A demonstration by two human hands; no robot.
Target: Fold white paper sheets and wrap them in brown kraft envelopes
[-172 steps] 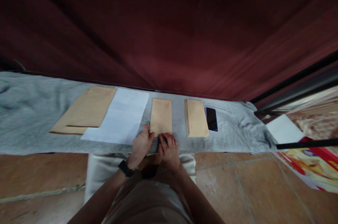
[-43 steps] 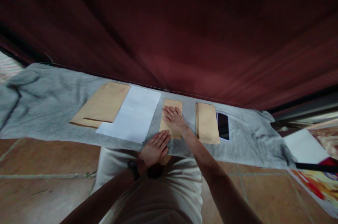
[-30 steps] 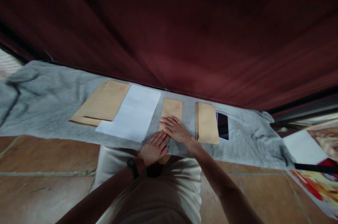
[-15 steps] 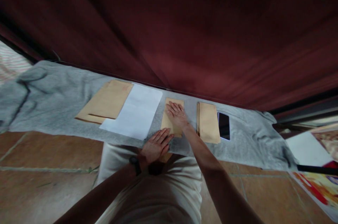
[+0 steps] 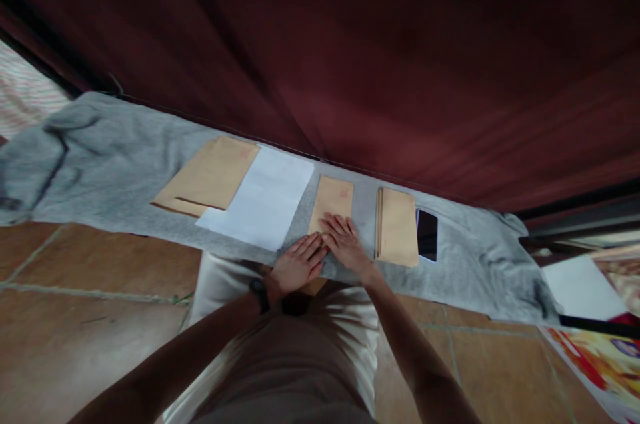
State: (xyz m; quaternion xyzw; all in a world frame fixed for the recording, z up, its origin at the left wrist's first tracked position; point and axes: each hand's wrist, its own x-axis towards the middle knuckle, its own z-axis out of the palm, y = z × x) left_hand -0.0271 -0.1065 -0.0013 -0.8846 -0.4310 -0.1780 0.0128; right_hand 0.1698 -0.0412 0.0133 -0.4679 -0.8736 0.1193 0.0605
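Note:
A brown paper envelope (image 5: pixel 333 193) lies flat on the grey cloth in front of me. My right hand (image 5: pixel 346 245) rests palm down across its near part, with the fingers stretched out. Next to it, my left hand (image 5: pixel 299 264) lies flat at the envelope's near left corner, fingers straight and the tips touching or almost touching the right hand. The near end of the envelope is hidden under both hands. A small reddish mark shows at its far right corner. Neither hand grips anything.
Left of the hands lie white paper sheets (image 5: pixel 274 191) and larger brown envelopes (image 5: pixel 215 174). To the right are a stack of brown envelopes (image 5: pixel 399 227) and a phone (image 5: pixel 427 235). The grey cloth (image 5: pixel 125 164) runs along a dark red panel (image 5: pixel 320 64).
My right hand has slid along the envelope toward me, uncovering its far part, and now meets the left hand. The left hand has stayed at the near left corner.

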